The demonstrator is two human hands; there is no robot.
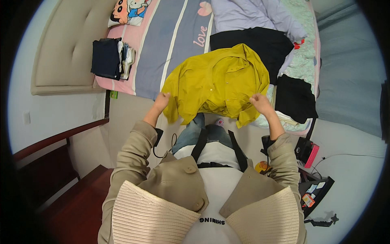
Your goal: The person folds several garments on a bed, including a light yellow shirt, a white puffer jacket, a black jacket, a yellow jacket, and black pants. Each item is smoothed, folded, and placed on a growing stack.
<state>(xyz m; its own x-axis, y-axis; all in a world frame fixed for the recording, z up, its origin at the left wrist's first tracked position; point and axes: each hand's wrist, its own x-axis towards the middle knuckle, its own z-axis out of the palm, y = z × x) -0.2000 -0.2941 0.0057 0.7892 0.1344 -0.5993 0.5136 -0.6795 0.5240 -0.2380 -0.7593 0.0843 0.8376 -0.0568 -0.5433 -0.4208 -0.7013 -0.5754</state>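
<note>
Spanning left fingers [166, 96], right fingers [254, 98] — yellow shirt [199, 77]

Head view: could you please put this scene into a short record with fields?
Left hand: closed at the left edge of the yellow shirt
Right hand: closed at its right edge
Shirt: spread between the hands, creased, lower part reaching past the near edge of the bed
Behind shirt: black garment, partly covered
Right of shirt: black cloth
Far left: clothes stack, below cartoon pillow in view
</note>
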